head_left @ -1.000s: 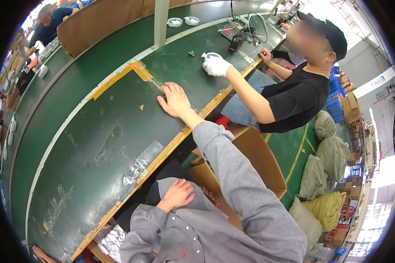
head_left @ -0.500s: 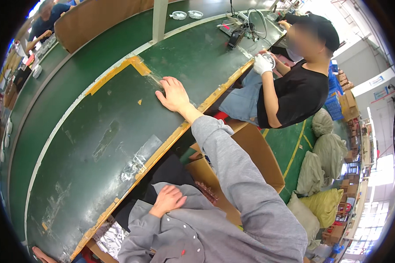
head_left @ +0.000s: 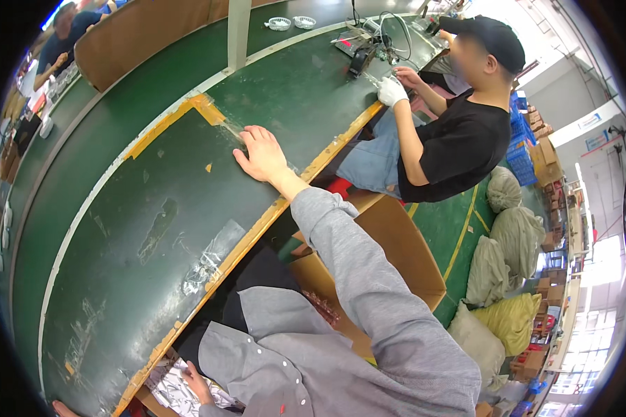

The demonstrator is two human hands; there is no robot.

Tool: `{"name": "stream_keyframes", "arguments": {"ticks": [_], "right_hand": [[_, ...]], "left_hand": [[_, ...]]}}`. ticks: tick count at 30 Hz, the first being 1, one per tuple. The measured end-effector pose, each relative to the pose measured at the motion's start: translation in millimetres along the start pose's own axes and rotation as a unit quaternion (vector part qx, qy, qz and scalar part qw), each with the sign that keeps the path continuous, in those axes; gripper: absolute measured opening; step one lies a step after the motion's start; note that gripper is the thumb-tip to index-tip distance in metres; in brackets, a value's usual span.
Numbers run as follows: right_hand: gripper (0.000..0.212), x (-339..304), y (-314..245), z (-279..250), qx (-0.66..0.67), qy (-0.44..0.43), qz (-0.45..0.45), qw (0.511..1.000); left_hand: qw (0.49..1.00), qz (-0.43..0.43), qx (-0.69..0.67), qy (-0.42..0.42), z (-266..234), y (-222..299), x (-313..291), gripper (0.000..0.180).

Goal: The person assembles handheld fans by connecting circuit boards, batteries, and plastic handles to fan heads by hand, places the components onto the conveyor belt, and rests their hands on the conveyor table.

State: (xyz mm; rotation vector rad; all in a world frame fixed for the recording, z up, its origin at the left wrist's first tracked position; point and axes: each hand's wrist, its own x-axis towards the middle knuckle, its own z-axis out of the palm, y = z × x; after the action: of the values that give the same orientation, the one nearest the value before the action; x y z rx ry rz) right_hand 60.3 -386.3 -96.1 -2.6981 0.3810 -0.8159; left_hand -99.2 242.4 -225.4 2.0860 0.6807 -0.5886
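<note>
The right hand lies flat with fingers spread, gripping nothing, on the green table, touching a strip of clear tape. The left hand sits low beside the grey shirt; whether it grips anything cannot be told. Two white dishes stand at the far edge. One co-worker's gloved hand has shifted farther up since half a second ago.
</note>
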Motion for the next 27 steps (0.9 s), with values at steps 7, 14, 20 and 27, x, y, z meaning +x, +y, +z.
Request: {"name": "stream_keyframes", "arguments": {"ticks": [7,14,20,27], "right_hand": [[0.042,0.4,2.8,-1.2,-0.004,0.012,-0.005,1.000],[0.041,3.9,3.2,1.6,0.004,0.008,0.003,1.000],[0.040,2.2,4.7,1.5,0.003,0.003,0.005,1.000],[0.042,1.9,4.0,0.2,0.005,0.010,-0.008,1.000]], "left_hand": [[0.940,-0.110,-0.280,-0.163,34.2,5.8,-19.5,0.097],[0.965,0.034,-0.257,-0.043,28.8,7.9,-16.7,0.093],[0.935,-0.008,-0.350,-0.051,22.5,-8.1,-40.8,0.072],[0.973,0.001,-0.233,-0.010,20.2,-18.2,1.4,0.043]]}}
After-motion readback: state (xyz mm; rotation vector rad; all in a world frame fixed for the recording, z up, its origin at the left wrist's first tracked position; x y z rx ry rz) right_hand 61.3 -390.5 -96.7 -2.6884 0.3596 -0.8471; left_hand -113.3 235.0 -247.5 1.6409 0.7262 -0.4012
